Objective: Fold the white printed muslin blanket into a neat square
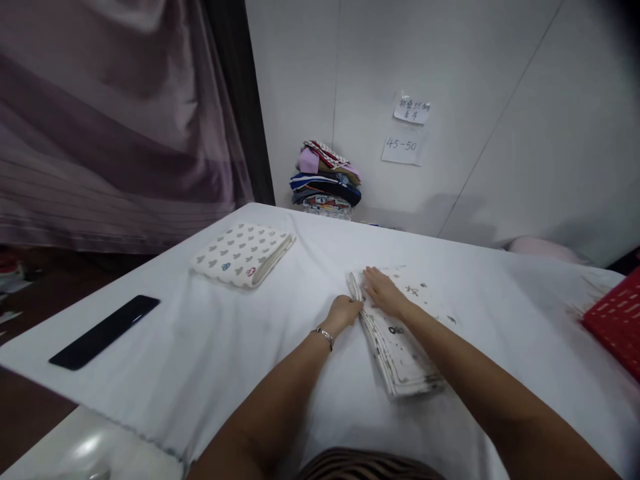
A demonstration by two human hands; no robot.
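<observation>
A white cloth with small dark printed figures point(400, 350) lies folded in several layers on the white-covered table. My left hand point(345, 312), with a bracelet at its wrist, is closed on the folded left edge of this cloth. Flat on top of the cloth, near its far end, rests my right hand point(383, 291), fingers stretched out. Part of the cloth is hidden under my right forearm. To the left, apart from both hands, lies another folded white cloth with a grey cloud-like print point(237, 250).
A black flat slab point(105, 332) lies near the table's left edge. Beyond the far edge stands a stack of folded clothes point(327, 180) against the wall. Something red with white marks point(617, 323) sits at the right. A purple curtain point(115, 133) hangs at the left.
</observation>
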